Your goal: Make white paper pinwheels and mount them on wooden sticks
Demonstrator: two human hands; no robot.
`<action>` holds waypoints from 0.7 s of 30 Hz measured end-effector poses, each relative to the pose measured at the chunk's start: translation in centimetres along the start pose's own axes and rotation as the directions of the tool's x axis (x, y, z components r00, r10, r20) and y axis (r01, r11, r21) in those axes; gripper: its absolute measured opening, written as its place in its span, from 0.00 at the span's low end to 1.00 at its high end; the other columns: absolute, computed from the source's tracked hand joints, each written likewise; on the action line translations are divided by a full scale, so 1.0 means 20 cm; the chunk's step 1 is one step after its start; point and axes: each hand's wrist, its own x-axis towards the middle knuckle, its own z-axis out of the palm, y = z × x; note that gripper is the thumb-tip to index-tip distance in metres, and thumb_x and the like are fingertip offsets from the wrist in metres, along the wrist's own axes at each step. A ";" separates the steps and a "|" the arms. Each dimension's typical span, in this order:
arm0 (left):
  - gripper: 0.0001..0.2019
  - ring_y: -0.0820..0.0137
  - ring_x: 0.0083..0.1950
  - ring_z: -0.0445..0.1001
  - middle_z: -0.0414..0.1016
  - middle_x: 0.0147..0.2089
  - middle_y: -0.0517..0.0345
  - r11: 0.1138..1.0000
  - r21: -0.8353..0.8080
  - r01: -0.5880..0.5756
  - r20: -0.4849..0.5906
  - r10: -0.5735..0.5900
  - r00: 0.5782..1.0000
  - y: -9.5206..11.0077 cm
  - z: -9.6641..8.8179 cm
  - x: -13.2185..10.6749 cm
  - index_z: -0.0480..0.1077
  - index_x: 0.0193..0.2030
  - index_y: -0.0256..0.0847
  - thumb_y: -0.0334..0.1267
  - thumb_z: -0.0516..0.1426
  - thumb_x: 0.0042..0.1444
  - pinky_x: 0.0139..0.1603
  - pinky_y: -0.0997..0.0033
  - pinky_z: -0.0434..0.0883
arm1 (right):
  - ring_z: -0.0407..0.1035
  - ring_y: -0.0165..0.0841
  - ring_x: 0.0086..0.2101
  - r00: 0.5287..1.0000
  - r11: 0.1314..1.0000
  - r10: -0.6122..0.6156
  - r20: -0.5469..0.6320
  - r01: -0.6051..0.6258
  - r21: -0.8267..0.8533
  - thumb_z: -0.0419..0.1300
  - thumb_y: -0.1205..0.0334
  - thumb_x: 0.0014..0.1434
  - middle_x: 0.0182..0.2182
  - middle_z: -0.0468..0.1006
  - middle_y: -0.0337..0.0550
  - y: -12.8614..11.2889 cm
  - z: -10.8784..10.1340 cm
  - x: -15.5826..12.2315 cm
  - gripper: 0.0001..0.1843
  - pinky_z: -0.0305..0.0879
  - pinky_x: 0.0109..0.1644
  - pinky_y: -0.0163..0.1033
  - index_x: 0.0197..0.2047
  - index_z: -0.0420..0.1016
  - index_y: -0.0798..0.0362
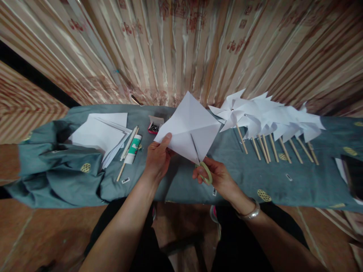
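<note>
A square sheet of white paper (pixel 184 117), creased along its diagonals, is held up like a diamond over the table. My left hand (pixel 159 156) pinches its left corner, thumb on top. With my right hand (pixel 214 173) I grip scissors (pixel 208 174) by their yellow-green handles. One blade lies over the paper, reaching from the near corner toward the middle; the other blade is hidden beneath the sheet.
On the cloth-covered table (pixel 181 189), a stack of white paper (pixel 99 132) lies left, near a glue stick (pixel 133 149) and thin sticks (pixel 121 170). Behind stands a small box of dark pins (pixel 155 124). Several paper pinwheels (pixel 263 113) lie right, by a dark device (pixel 353 173).
</note>
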 end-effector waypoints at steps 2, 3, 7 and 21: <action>0.09 0.64 0.42 0.81 0.82 0.35 0.54 1.000 0.002 -0.002 0.004 0.002 1.000 0.00 0.00 0.00 0.76 0.35 0.35 0.34 0.67 0.48 0.44 0.69 0.78 | 0.64 0.25 0.19 1.000 1.000 -0.001 -0.002 0.001 -0.002 0.69 0.42 0.47 0.23 0.76 0.37 0.00 0.00 0.00 0.23 0.59 0.23 0.34 0.33 0.73 0.53; 0.09 0.64 0.42 0.81 0.82 0.36 0.54 1.000 0.005 -0.003 0.006 0.003 1.000 0.00 0.00 0.00 0.76 0.36 0.35 0.34 0.68 0.47 0.44 0.69 0.78 | 0.64 0.25 0.19 1.000 1.000 0.000 -0.002 0.000 -0.005 0.69 0.42 0.47 0.23 0.76 0.37 0.00 0.00 0.00 0.23 0.59 0.23 0.34 0.34 0.73 0.53; 0.10 0.64 0.42 0.81 0.83 0.37 0.53 1.000 0.005 0.000 0.008 0.000 1.000 0.00 0.00 -0.01 0.77 0.36 0.35 0.35 0.68 0.46 0.45 0.69 0.78 | 0.65 0.25 0.19 1.000 1.000 0.011 0.002 -0.011 -0.008 0.69 0.42 0.47 0.23 0.76 0.38 0.00 0.00 0.00 0.23 0.59 0.23 0.34 0.34 0.72 0.53; 0.09 0.62 0.47 0.80 0.83 0.38 0.55 0.999 0.007 -0.034 0.014 0.033 0.999 0.01 -0.01 0.01 0.76 0.36 0.39 0.35 0.67 0.48 0.46 0.66 0.78 | 0.65 0.26 0.20 0.998 0.999 0.041 0.042 -0.041 0.007 0.69 0.40 0.47 0.24 0.76 0.38 0.02 0.00 -0.01 0.26 0.60 0.24 0.34 0.37 0.72 0.53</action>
